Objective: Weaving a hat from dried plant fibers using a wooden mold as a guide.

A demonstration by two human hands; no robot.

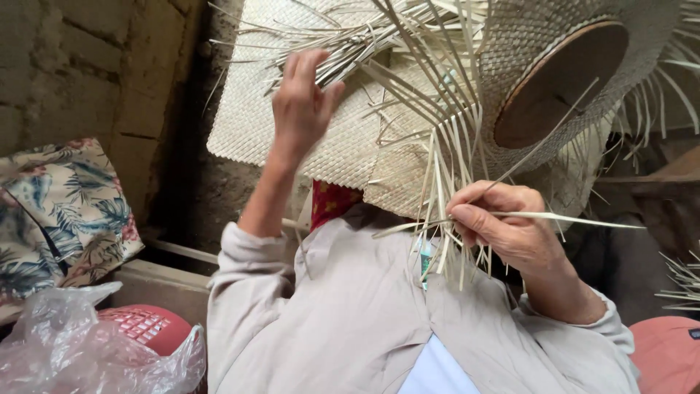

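— pale grey sleeves (343, 321) are filling the bottom of the view, nearest the lens. what are the hands doing above them?

— right hand (503, 226) is pinching a single pale straw strip (569, 219) between thumb and forefinger, the other fingers curling in around loose strands. left hand (302, 102) is pressing flat against the woven mat (343, 138), fingers together and reaching up into the unwoven fringe; whether they are gripping a strand there, i cannot tell.

— and where is the piece sitting?

— it is being held up in front of the body, between the hands. the woven hat (539, 44) is curving over a round wooden block (561, 84) at upper right, with loose ends sticking out all round.

— how is it looking to handle?

— light, i'd judge, and springy. the woven part is looking firm enough to brace with a flat palm; the free strips are looking thin, stiff and likely to crease or split if bent sharply, so pinching one near its root seems safest.

— anything beside it?

— a flowered cushion (62, 208) and a crumpled plastic bag (87, 350) are lying at left.
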